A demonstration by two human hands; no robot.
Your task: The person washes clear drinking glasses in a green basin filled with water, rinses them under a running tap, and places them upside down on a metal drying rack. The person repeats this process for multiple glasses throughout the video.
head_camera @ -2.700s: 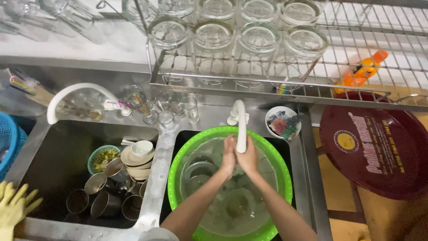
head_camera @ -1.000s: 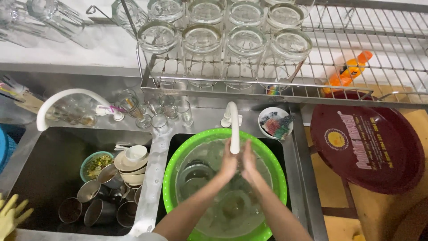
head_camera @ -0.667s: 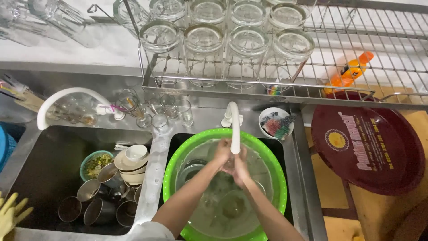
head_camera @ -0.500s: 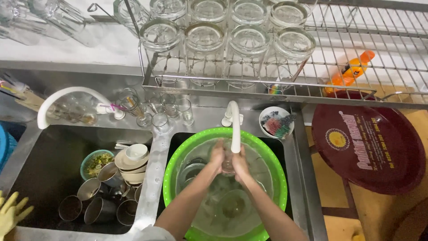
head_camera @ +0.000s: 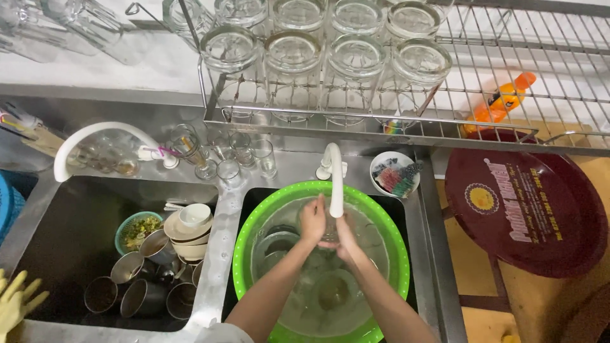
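Observation:
Both my hands are under the white tap, over a green plastic basin full of water that sits in the right sink. My left hand and my right hand are pressed close together around what looks like a small clear glass, mostly hidden by my fingers. More clear glassware lies sunk in the basin water below my hands.
A wire rack above holds upturned glasses and an orange bottle. The left sink holds metal cups, stacked bowls and a yellow glove. A dark red tray lies at right, a scrubber dish behind the basin.
My hands were slightly apart a second ago and have since closed together under the tap, rubbing around the glass. The view has shifted a little.

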